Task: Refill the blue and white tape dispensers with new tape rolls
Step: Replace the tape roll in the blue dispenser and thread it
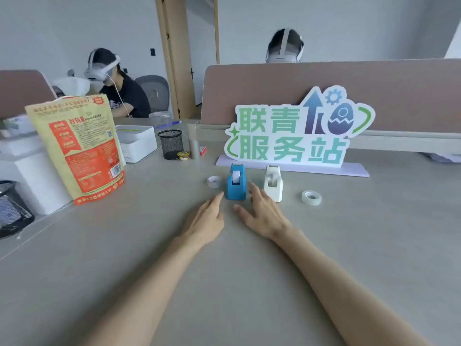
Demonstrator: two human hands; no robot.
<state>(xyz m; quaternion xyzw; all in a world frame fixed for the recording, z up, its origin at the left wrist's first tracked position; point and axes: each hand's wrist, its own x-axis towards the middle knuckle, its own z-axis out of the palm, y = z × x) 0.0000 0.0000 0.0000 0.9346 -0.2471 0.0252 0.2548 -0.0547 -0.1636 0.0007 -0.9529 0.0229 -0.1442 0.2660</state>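
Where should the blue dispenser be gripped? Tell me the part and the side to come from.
Probably grip the blue dispenser across its two flat side walls, low on the body, coming from the near end. It stands upright with its narrow end toward the left hand and right hand, which flank it open.

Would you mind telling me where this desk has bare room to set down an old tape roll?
The widest bare stretch lies right of the loose tape roll, in front of the sign. Another lies between the snack bag and the left hand. It is crowded around the blue dispenser and white dispenser, and near the mesh cup.
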